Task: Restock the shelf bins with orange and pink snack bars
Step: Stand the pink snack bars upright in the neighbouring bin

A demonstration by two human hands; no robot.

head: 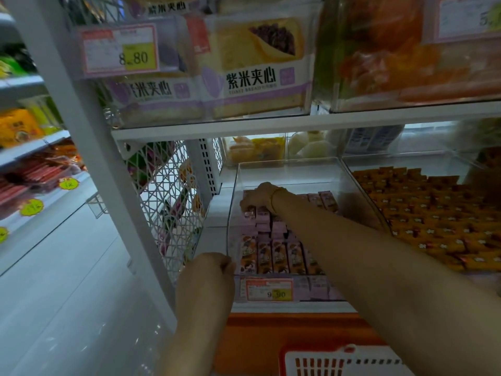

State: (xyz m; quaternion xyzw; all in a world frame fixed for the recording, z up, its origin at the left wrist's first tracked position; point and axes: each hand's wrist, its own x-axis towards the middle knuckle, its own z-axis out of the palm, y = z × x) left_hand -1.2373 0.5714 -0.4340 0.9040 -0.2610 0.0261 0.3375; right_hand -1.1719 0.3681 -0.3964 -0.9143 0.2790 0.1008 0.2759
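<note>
Right hand (257, 198): reached deep into the clear bin (284, 172), fingers curled round pink snack bars (264, 215) at its back left.
Left hand (208, 270): clenched on the bin's front left corner.
Orange snack bars (273, 257): upright in the bin's front row, just behind the price tag (268, 290).

Dim, cool-toned shelf view with wide-angle bending.
The bars (276, 229) in the bin (287, 172) sit in shade. Faint glare lies on the clear bin walls; small glints mark the glossy floor (67, 294). The upper-right packs (379, 50) and the right edge are blurred. The upright (89, 158) leans steeply at the left edge.
</note>
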